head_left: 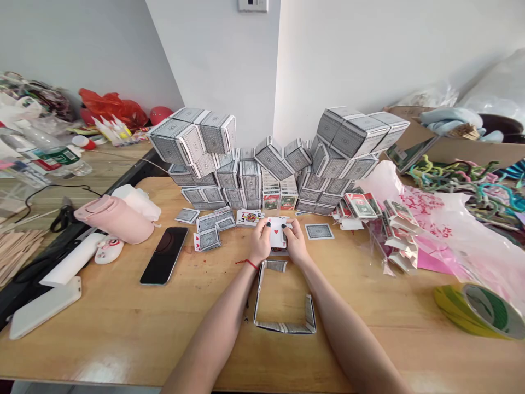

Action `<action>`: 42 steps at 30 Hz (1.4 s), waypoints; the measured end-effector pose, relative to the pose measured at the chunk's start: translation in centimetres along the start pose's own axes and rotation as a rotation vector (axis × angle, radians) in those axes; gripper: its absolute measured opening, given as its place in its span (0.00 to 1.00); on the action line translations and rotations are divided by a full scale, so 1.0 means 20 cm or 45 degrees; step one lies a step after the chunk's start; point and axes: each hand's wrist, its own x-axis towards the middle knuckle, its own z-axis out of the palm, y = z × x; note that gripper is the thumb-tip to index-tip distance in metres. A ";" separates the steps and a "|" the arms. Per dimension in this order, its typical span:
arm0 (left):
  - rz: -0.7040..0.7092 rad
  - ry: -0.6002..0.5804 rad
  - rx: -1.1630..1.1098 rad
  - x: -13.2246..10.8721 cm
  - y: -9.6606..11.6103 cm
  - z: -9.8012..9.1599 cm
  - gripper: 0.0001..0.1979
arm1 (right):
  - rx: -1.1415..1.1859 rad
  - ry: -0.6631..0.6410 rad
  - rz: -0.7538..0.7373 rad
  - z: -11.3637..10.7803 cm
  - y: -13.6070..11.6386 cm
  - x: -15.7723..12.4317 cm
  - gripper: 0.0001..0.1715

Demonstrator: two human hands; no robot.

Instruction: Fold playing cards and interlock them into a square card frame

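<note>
An ace of hearts playing card [276, 233] is held face up between my two hands, over the middle of the table. My left hand [260, 239] grips its left side, and my right hand [296, 238] pinches its right side with the thumb on top. Whether more cards lie beneath it I cannot tell. Just nearer to me, an open frame of folded cards [283, 328] stands on edge on the wood. Behind my hands rise stacked blocks made of grey-backed cards [250, 180]. A single card [320, 231] lies face down to the right.
Loose cards [209, 224] and a black phone [164, 256] lie on the left, near a pink bottle [117, 219]. Empty card boxes [400, 235], plastic wrap [443, 224] and a yellow tape roll [479, 311] are on the right. Tall card stacks [348, 131] overhang at the back.
</note>
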 end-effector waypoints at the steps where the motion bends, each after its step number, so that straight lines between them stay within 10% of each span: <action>1: -0.012 0.001 -0.011 0.00 0.00 0.00 0.09 | -0.013 0.014 -0.002 0.00 0.00 0.00 0.10; 18: -0.085 0.068 -0.101 0.01 0.02 0.01 0.07 | 0.020 0.027 -0.046 -0.01 -0.02 0.00 0.05; 31: 0.104 -0.349 0.196 0.02 0.04 -0.10 0.11 | 0.159 -0.247 0.393 -0.10 -0.03 0.04 0.18; 42: 0.001 -0.089 0.172 0.04 0.01 -0.07 0.10 | 0.015 -0.037 0.154 -0.06 0.01 0.04 0.17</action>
